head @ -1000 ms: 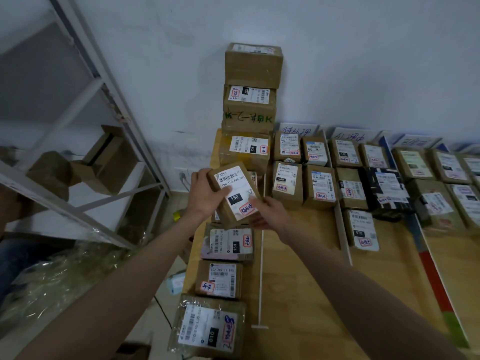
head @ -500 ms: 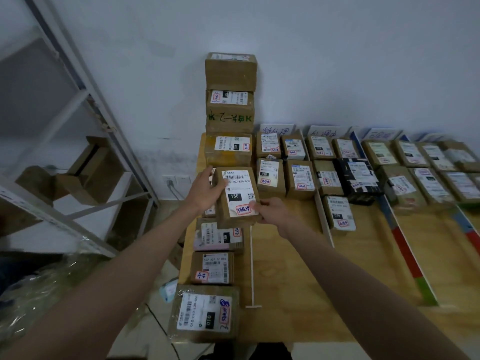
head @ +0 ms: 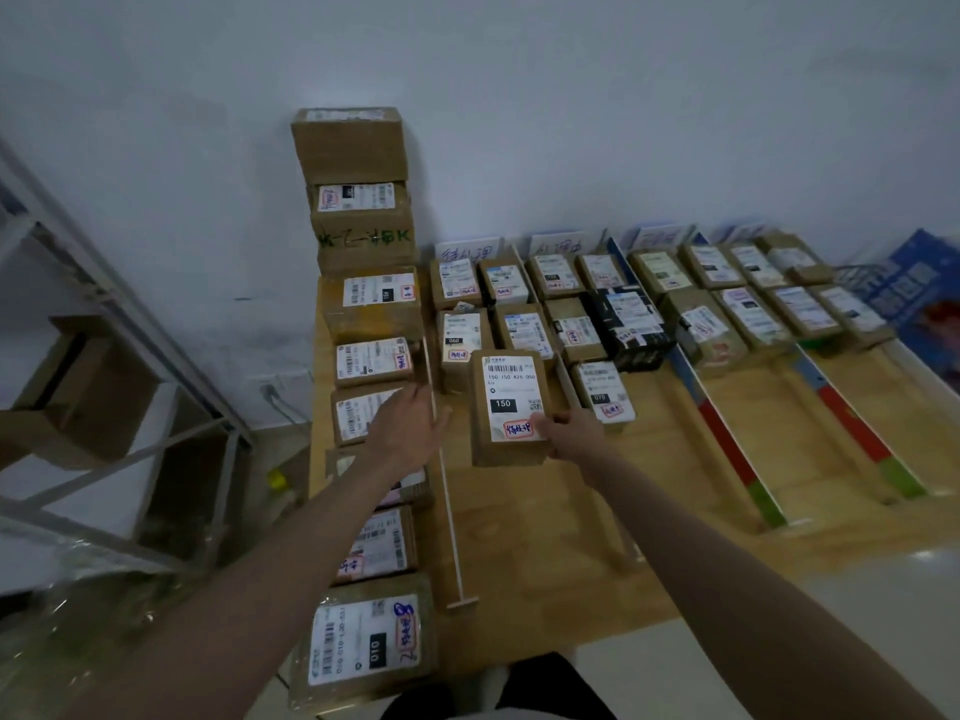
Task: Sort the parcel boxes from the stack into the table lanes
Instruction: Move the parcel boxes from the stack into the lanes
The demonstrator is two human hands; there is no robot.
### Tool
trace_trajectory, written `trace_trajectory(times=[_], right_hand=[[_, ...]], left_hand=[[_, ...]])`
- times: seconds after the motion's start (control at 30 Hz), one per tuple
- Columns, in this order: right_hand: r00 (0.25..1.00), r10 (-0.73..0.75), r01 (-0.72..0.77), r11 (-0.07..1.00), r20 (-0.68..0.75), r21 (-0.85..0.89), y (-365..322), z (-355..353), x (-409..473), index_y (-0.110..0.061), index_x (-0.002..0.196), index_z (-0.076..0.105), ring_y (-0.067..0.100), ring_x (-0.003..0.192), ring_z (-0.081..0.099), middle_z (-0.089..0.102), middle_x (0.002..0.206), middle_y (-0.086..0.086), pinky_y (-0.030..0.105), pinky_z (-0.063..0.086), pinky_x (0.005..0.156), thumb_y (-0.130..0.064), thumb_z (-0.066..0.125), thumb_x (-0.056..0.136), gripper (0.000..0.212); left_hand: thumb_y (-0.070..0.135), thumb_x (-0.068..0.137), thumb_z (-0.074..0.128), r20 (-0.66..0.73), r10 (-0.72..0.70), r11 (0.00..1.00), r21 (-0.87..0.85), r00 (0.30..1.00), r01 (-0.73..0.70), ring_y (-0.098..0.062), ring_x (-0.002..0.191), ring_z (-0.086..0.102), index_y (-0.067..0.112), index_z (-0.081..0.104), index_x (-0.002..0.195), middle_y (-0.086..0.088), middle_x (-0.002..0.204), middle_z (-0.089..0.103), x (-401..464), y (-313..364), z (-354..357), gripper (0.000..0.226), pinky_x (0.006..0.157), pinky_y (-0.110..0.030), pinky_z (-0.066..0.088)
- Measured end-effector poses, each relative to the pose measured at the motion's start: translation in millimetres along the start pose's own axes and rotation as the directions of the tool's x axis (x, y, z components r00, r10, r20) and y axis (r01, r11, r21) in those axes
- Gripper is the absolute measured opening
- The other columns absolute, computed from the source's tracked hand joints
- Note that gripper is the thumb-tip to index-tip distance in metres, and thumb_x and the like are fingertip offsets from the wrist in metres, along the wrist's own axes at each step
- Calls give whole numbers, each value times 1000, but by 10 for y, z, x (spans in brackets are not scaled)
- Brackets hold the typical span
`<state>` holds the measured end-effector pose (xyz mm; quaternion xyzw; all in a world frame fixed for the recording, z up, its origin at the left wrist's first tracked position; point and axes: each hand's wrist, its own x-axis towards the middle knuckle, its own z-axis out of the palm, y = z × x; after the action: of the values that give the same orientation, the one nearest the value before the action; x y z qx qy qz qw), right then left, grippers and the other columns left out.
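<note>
While the parcel box [head: 510, 407] marked 150 was pinched at its near corner by the right hand [head: 570, 440], its fingers curled on it, the left hand [head: 410, 431] hung spread and empty beside it. Just beyond those fingers, the first lane [head: 524, 517] was best entered flat, label up, the box slid snug against the rows of parcels [head: 491, 314] behind.

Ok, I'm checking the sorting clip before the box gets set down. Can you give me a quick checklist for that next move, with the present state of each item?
1. Box held: ok. The right hand pinches the 150 box at its near right corner.
2. Left hand clear of it: ok, open, over the left row of boxes.
3. Label readable: ok, "150" and a red handwritten tag face up.
4. Free spot in the lane: ok, bare wood lies in front of the 060 box.
5. Lane matches tag: cannot tell, the sign card is blurred.
6. Box already resting on the table: cannot tell.
</note>
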<state>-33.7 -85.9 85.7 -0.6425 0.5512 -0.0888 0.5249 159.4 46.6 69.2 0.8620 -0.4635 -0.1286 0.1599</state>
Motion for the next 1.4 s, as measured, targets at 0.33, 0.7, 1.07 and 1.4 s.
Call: trace_trajectory(times=[0.33, 0.7, 1.07, 1.4], right_hand=[[998, 53, -57, 973, -21, -223, 393, -391, 635, 5, 98, 67, 28, 91, 68, 70, 95, 15, 40, 57, 79, -29, 62, 96, 34], [997, 66, -45, 904, 36, -426, 465, -297, 1413, 1, 103, 65, 23, 88, 66, 69, 103, 14, 30, 55, 66, -30, 65, 94, 32], [999, 0, 20, 835, 37, -550, 510, -220, 1588, 2, 126, 48, 32, 116, 56, 58, 123, 18, 46, 51, 97, -24, 60, 97, 40], [995, -81, 97, 795, 52, -599, 459, -321, 1504, -2, 134, 40, 31, 118, 53, 47, 130, 17, 45, 51, 96, -21, 55, 99, 43]], left_hand=[[44, 100, 43, 62, -38, 998, 56, 997, 35, -25, 123, 52, 12, 46, 140, -9, 139, 51, 242, 368, 499, 51, 98, -38, 44], [41, 100, 44, 107, -123, 991, 61, 987, 117, -26, 120, 53, 13, 48, 135, -9, 134, 51, 483, 456, 791, 45, 100, -40, 44], [45, 102, 40, 136, -191, 980, 84, 972, 181, -25, 127, 48, 12, 45, 140, -9, 139, 49, 503, 428, 949, 51, 107, -39, 38], [43, 101, 41, 122, -225, 967, 146, 967, 207, -25, 125, 50, 11, 47, 139, -10, 139, 50, 397, 409, 905, 50, 106, -39, 40]])
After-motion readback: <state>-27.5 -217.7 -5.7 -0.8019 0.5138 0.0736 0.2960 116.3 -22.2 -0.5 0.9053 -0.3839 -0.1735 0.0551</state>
